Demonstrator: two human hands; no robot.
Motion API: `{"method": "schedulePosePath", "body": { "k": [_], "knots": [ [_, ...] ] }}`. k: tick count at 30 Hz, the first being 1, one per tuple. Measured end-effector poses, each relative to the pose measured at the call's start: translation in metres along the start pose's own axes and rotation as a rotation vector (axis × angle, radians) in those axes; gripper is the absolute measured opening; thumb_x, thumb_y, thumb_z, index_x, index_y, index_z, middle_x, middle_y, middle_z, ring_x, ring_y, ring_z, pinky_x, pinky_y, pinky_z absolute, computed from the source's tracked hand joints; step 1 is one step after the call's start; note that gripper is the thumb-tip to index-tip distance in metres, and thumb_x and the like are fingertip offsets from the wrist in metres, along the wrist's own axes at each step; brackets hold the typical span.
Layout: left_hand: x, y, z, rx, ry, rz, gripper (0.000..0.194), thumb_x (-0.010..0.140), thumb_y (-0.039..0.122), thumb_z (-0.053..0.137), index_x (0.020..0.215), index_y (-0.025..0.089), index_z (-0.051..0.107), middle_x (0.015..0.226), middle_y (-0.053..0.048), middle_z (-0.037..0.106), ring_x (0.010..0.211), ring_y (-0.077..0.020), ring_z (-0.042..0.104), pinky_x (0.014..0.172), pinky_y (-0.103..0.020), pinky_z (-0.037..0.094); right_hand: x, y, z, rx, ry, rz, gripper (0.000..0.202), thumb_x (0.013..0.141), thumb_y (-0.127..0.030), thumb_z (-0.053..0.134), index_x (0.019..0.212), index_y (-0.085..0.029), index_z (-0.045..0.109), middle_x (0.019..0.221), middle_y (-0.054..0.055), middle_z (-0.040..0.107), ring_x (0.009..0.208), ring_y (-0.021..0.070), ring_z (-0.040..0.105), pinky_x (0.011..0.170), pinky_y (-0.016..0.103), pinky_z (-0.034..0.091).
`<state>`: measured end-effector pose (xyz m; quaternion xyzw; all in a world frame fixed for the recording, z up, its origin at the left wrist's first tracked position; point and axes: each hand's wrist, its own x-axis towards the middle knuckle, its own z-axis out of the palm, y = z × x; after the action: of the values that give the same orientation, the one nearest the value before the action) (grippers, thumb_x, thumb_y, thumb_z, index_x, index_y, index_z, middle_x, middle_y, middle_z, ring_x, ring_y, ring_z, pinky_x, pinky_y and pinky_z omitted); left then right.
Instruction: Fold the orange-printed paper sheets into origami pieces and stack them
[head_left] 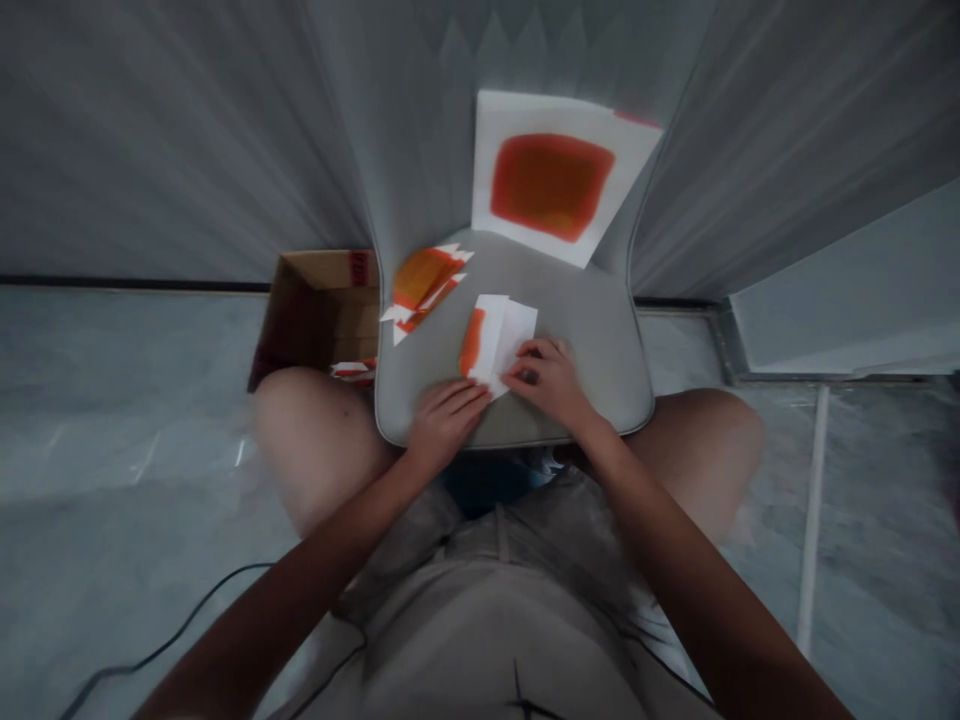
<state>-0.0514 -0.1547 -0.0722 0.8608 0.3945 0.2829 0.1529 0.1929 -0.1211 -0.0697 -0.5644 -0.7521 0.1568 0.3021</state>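
Observation:
A folded sheet of paper (pixel 491 340), white with an orange patch on its left side, lies on the seat of a grey chair (pixel 592 370). My left hand (pixel 448 415) rests its outstretched fingertips on the sheet's lower left corner, with the thumb hidden. At the sheet's right edge, my right hand (pixel 551 380) has its fingers curled, thumb and forefinger pinching the paper. Left of the sheet sits a small stack of folded orange-and-white papers (pixel 427 285) with pointed ends.
A larger white sheet with an orange-red square (pixel 551 185) leans on the chair's backrest. Beside the chair on the left, an open cardboard box (pixel 300 310) holds some orange-and-white paper pieces. A dark cable (pixel 172 640) runs at the lower left. Grey curtain-like folds (pixel 187 150) hang behind.

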Motion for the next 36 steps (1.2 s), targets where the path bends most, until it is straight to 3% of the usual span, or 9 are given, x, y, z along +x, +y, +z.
{"method": "schedulePosePath", "body": {
  "k": [10, 17, 36],
  "knots": [
    [-0.0096, 0.0001, -0.0022, 0.085, -0.08, 0.126, 0.053, 0.097, 0.015, 0.055, 0.149, 0.025, 0.06, 0.149, -0.005, 0.063, 0.146, -0.0264, 0.053, 0.126, -0.05, 0.042, 0.0008, -0.001, 0.0008, -0.011, 0.0, 0.007, 0.021, 0.091, -0.042, 0.077, 0.082, -0.023, 0.076, 0.11, 0.009, 0.069, 0.109, 0.0289, 0.059, 0.101, 0.047, 0.041],
    [-0.0091, 0.0015, -0.0025, 0.098, -0.12, 0.112, 0.061, 0.095, 0.014, 0.055, 0.154, 0.029, 0.054, 0.153, -0.004, 0.06, 0.148, -0.0287, 0.051, 0.125, -0.053, 0.041, 0.0002, 0.0008, 0.0039, -0.016, 0.02, 0.008, 0.024, 0.093, -0.046, 0.074, 0.083, -0.025, 0.076, 0.108, 0.008, 0.07, 0.108, 0.0299, 0.059, 0.099, 0.048, 0.042],
    [-0.0087, 0.0023, 0.0013, 0.098, -0.1, 0.152, 0.059, 0.096, 0.013, 0.051, 0.154, 0.025, 0.054, 0.149, -0.008, 0.063, 0.146, -0.0245, 0.053, 0.127, -0.051, 0.041, -0.0031, 0.0018, 0.0036, -0.02, 0.034, -0.019, 0.02, 0.093, -0.043, 0.075, 0.085, -0.025, 0.076, 0.11, 0.009, 0.071, 0.109, 0.0297, 0.059, 0.099, 0.047, 0.043]
  ]
}}
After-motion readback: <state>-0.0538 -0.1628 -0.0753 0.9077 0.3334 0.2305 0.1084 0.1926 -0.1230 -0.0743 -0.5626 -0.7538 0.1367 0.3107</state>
